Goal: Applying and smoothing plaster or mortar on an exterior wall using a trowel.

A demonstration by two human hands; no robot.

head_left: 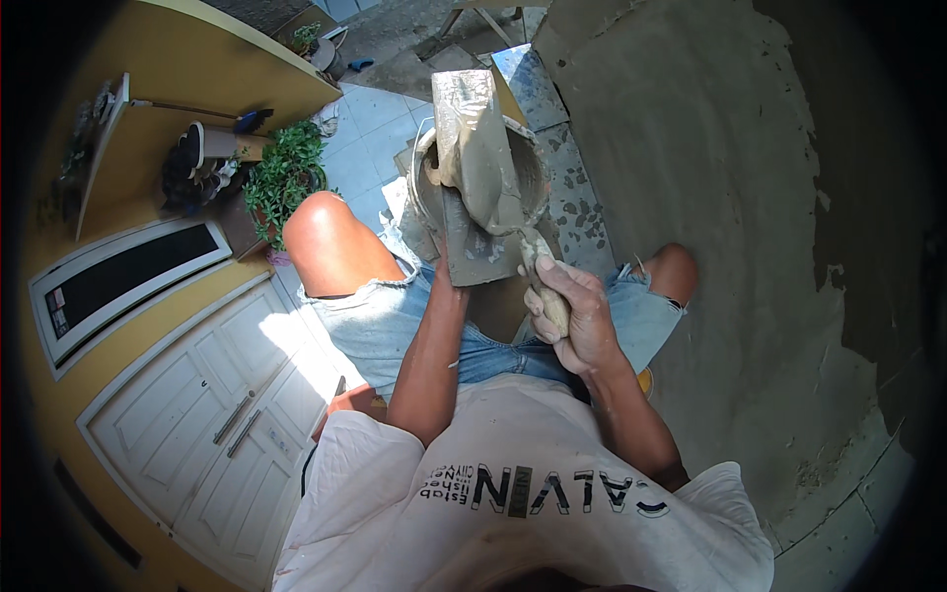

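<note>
My right hand (580, 311) is closed around the pale handle of a trowel (483, 183). Wet grey mortar coats its blade, which points away from me and lies over a long, mortar-smeared plastering float (483, 259). My left hand (451, 268) comes up under the near end of this float and holds it from below; its fingers are hidden beneath the float. Beneath both tools stands a round bucket (536, 163) with a wire handle and mortar-streaked walls, between my spread knees.
Wet grey plaster covers the large wall (691, 178) on my right. To the left are a leafy potted plant (286, 173), a shoe rack (215, 146) and a white double door (212, 424). Splattered tiles (577, 202) lie beside the bucket.
</note>
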